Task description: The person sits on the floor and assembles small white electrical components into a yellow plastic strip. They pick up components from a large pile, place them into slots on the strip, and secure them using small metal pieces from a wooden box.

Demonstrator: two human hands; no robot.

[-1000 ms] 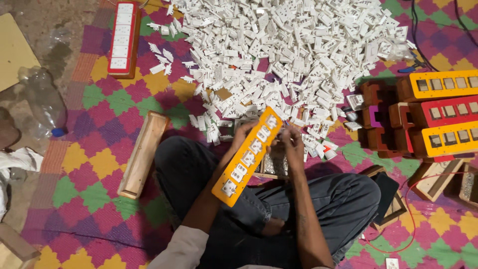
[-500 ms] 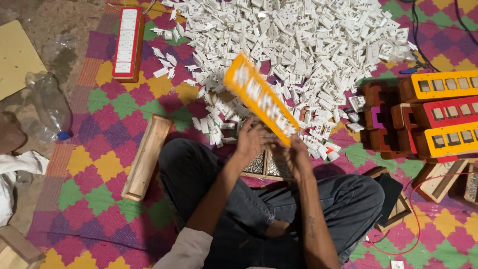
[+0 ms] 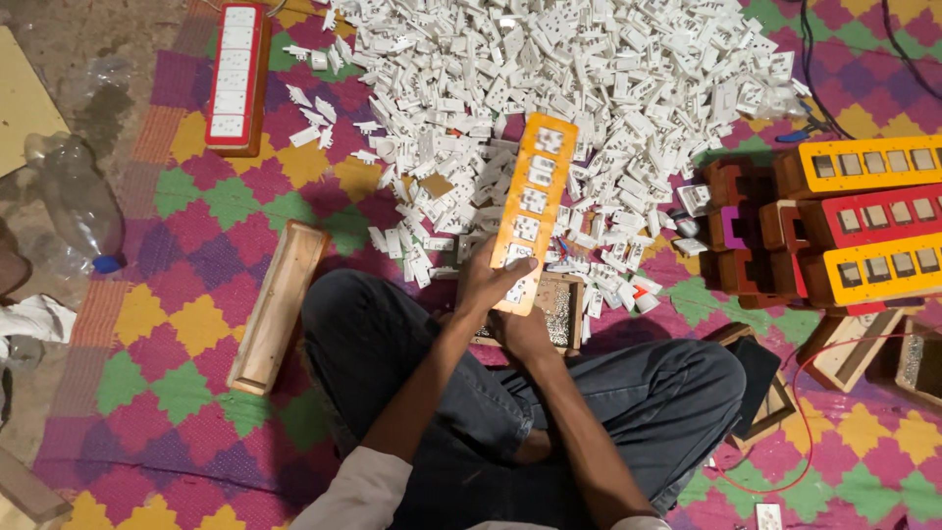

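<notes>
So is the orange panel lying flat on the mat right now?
No, the orange panel is held up by the left hand at its near end, above the white parts pile.

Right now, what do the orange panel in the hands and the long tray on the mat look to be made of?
The orange panel, held at its near end by the left hand, looks like painted or laminated board, smooth and slightly glossy, with white plastic-looking inserts. The long tray looks like bare, matte wood, pale brown with plain edges; the exact material cannot be told.
</notes>
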